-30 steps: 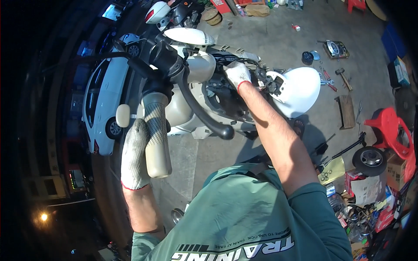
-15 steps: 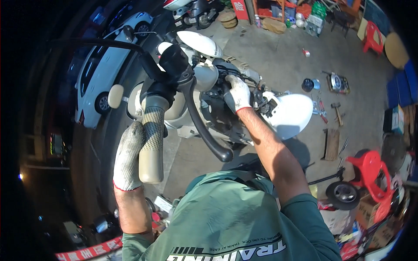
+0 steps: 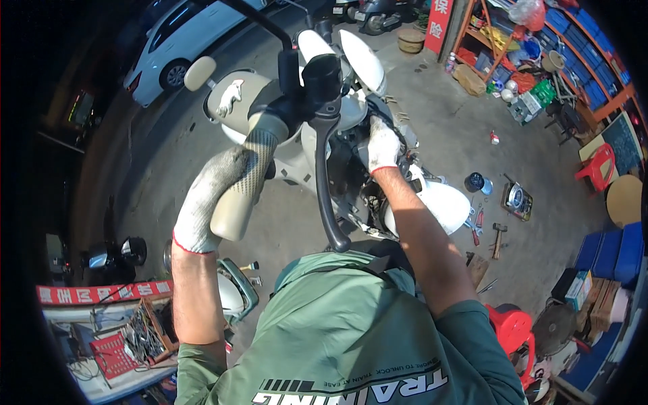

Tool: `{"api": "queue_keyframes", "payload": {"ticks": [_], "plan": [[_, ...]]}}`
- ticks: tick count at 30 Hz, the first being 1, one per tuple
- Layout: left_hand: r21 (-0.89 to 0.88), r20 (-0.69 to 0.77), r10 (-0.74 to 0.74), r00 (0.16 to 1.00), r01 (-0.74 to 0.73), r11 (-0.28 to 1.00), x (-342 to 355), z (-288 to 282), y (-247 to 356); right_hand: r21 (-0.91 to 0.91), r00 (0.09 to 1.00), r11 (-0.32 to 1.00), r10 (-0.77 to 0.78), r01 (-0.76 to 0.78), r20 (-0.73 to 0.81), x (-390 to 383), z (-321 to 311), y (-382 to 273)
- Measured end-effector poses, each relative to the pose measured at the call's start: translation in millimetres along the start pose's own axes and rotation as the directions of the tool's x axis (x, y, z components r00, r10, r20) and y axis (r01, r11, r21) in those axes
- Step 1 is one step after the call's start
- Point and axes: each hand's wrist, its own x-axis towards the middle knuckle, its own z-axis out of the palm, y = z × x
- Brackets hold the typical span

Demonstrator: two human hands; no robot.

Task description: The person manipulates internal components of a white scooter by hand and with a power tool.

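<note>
My left hand [image 3: 202,196], in a white knit glove with a red cuff, is closed round the dotted beige handlebar grip [image 3: 229,212] of a white scooter. A black lever [image 3: 327,202] curves down beside the grip, below a dark mirror stem [image 3: 275,30]. My right hand [image 3: 383,148], in a matching glove, reaches into the scooter's opened body among black cables [image 3: 381,108]; its fingertips are hidden there, and what they hold is unclear. A white rounded panel [image 3: 439,206] lies just right of my right forearm.
A parked white car [image 3: 172,47] is at upper left. On the floor to the right lie a hammer [image 3: 499,236], wrenches [image 3: 478,223] and a parts tray [image 3: 516,202]. Orange shelves [image 3: 587,67], red chairs [image 3: 594,165] and blue bins [image 3: 628,250] line the right. A tool bench [image 3: 115,351] is at lower left.
My view has swung round, bringing the shelves and tool bench in. The handlebar now tilts more, its grip higher, with my left hand on it. My right hand stays among the cables.
</note>
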Motion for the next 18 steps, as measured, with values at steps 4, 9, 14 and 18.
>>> {"api": "queue_keyframes", "payload": {"ticks": [4,9,14,18], "plan": [[0.047,0.08,0.021,0.997,-0.025,0.999,-1,-5,2,0.025,0.998,0.999,-0.042,0.043,-0.042,-1,1,3],[0.056,-0.039,0.061,0.997,-0.058,0.997,-3,4,-1,0.034,0.997,0.998,-0.054,0.056,-0.046,-2,2,6],[0.126,-0.06,0.093,0.994,-0.085,0.988,-4,-1,0,0.061,1.0,0.998,-0.008,0.007,0.0,-2,-3,5],[0.078,0.088,0.032,0.996,-0.039,0.996,-1,-10,3,0.096,1.0,0.995,-0.016,0.016,-0.004,1,-8,4]]}}
